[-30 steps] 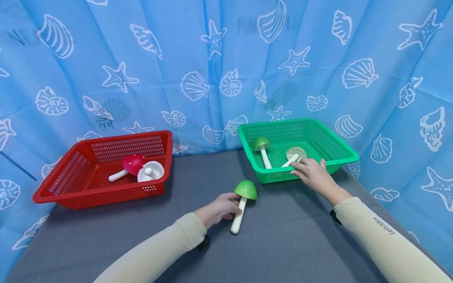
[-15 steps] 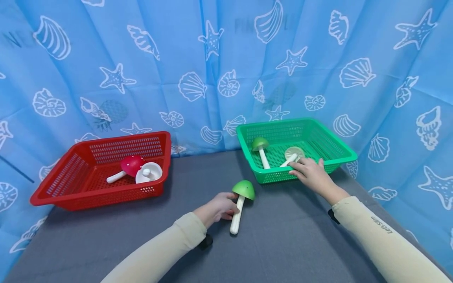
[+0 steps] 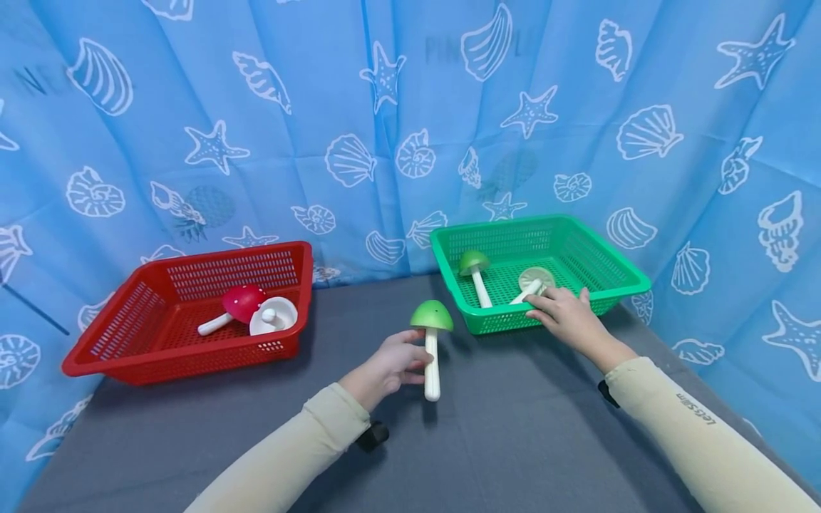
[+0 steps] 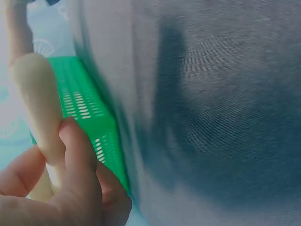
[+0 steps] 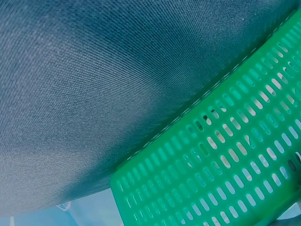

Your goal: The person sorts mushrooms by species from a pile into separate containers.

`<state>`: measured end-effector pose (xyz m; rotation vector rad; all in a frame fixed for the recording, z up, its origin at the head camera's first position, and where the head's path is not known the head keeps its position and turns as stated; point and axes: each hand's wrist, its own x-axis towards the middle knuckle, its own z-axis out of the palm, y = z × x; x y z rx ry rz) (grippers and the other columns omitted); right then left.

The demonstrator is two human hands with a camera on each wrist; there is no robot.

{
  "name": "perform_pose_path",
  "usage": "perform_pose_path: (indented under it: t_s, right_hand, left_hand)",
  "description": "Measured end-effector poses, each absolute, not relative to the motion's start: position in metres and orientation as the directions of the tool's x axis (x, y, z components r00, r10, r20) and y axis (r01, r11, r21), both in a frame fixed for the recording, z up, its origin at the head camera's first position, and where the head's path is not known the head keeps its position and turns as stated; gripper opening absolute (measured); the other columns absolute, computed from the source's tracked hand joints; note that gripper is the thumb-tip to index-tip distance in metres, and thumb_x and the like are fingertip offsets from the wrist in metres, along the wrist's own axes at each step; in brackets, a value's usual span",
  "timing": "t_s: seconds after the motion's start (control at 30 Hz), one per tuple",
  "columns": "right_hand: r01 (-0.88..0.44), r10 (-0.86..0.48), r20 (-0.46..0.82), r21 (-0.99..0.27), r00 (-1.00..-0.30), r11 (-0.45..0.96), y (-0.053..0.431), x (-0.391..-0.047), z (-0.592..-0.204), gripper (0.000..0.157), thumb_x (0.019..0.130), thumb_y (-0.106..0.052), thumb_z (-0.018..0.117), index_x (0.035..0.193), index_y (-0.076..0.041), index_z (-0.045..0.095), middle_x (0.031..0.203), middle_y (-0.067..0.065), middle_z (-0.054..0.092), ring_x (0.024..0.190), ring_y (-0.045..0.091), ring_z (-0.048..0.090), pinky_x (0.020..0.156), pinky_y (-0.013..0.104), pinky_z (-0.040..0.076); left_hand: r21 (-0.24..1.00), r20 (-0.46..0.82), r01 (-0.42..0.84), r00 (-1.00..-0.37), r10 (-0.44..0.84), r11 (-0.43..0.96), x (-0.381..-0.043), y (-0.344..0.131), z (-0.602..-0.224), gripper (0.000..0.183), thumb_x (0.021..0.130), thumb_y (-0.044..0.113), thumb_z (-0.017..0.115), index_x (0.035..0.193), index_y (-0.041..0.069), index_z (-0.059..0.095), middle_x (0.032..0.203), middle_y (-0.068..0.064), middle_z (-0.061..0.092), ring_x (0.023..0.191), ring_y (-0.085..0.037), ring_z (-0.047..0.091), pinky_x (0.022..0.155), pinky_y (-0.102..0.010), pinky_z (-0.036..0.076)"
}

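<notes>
My left hand (image 3: 394,362) pinches the white stem of a toy mushroom (image 3: 431,315) with a green cap, held upright just above the grey table. In the left wrist view, thumb and fingers close around the pale stem (image 4: 37,94). My right hand (image 3: 567,320) holds the near rim of a green basket (image 3: 616,287), with fingers over the edge and thumb on the outer side. Inside that basket lie a green-capped mushroom (image 3: 479,285) and another (image 3: 537,279) showing its pale underside, close to my right fingers. The right wrist view shows the basket's slotted wall (image 5: 197,174).
A red basket (image 3: 179,358) stands on the left of the table (image 3: 513,442). It holds a red mushroom (image 3: 244,303) with white dots and one (image 3: 274,315) turned underside up. A blue shell-patterned curtain (image 3: 398,92) hangs behind the table.
My left hand has raised the green mushroom off the table, moved it slightly left and turned it more upright. The right hand stays at the green basket's rim.
</notes>
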<state>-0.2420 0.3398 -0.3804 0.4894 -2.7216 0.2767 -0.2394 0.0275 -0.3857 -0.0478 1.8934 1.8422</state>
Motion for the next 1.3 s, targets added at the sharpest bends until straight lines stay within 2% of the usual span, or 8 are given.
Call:
perform_pose_path:
  t_s: [0.13,0.2,0.4,0.6,0.87,1.07,1.3]
  right_hand:
    - [-0.370,-0.304,0.375,-0.116,-0.876,0.922,0.340,-0.242,-0.380,0.032,0.088,-0.016,0.070,0.117,-0.004,0.068,0.091,0.012,0.057,0.087,0.036,0.056,0.090,0.083,0.018]
    - [-0.368,-0.304,0.376,-0.109,-0.875,0.923,0.340,-0.241,-0.380,0.032,0.088,-0.015,0.070,0.117,-0.004,0.068,0.091,0.012,0.057,0.087,0.037,0.056,0.090,0.083,0.019]
    - [-0.358,-0.293,0.375,-0.115,-0.879,0.926,0.340,-0.241,-0.379,0.032,0.089,-0.017,0.069,0.118,-0.003,0.067,0.089,0.011,0.055,0.087,0.037,0.055,0.090,0.082,0.020]
    - [-0.358,-0.290,0.377,-0.123,-0.880,0.925,0.340,-0.241,-0.379,0.032,0.090,-0.017,0.068,0.117,-0.002,0.067,0.093,0.014,0.057,0.089,0.038,0.055,0.090,0.083,0.019]
    - [-0.368,-0.297,0.389,-0.120,-0.872,0.922,0.340,-0.242,-0.381,0.032,0.089,-0.017,0.069,0.117,-0.001,0.068,0.091,0.012,0.056,0.084,0.035,0.054,0.090,0.082,0.020]
    - [-0.376,-0.308,0.391,-0.108,-0.867,0.920,0.340,-0.242,-0.381,0.031,0.088,-0.017,0.069,0.117,-0.003,0.068,0.087,0.009,0.054,0.084,0.035,0.053,0.089,0.083,0.020]
    - [-0.377,-0.312,0.382,-0.106,-0.870,0.920,0.341,-0.242,-0.380,0.032,0.088,-0.016,0.069,0.117,-0.003,0.068,0.090,0.011,0.055,0.086,0.036,0.054,0.089,0.083,0.019]
  left_hand:
    - [0.931,-0.355,-0.364,-0.888,0.293,0.027,-0.243,0.030,-0.380,0.059,0.088,-0.007,0.057,0.145,0.001,0.041,0.123,-0.022,0.059,0.085,-0.019,0.062,0.077,-0.042,0.054]
    - [0.928,-0.354,-0.373,-0.891,0.285,-0.012,-0.245,0.032,-0.375,0.060,0.089,-0.008,0.056,0.145,0.002,0.041,0.123,-0.022,0.058,0.083,-0.018,0.061,0.078,-0.042,0.054]
    - [0.905,-0.369,-0.409,-0.893,0.256,-0.121,-0.256,0.040,-0.357,0.060,0.090,-0.008,0.055,0.147,0.007,0.041,0.128,-0.021,0.053,0.090,-0.022,0.059,0.091,-0.050,0.049]
    - [0.890,-0.369,-0.416,-0.898,0.239,-0.188,-0.268,0.052,-0.340,0.060,0.091,-0.008,0.054,0.147,0.010,0.042,0.136,-0.020,0.049,0.096,-0.024,0.059,0.095,-0.050,0.047]
    - [0.874,-0.376,-0.425,-0.898,0.226,-0.235,-0.281,0.069,-0.328,0.062,0.091,-0.006,0.056,0.148,0.013,0.042,0.137,-0.017,0.050,0.097,-0.022,0.057,0.090,-0.042,0.050]
    - [0.873,-0.362,-0.413,-0.905,0.223,-0.260,-0.293,0.084,-0.324,0.060,0.091,-0.006,0.057,0.146,0.016,0.045,0.138,-0.016,0.051,0.109,-0.027,0.059,0.091,-0.041,0.050]
    - [0.872,-0.365,-0.406,-0.911,0.191,-0.273,-0.306,0.100,-0.325,0.058,0.090,-0.005,0.062,0.141,0.018,0.052,0.131,-0.014,0.057,0.103,-0.025,0.064,0.084,-0.037,0.054]
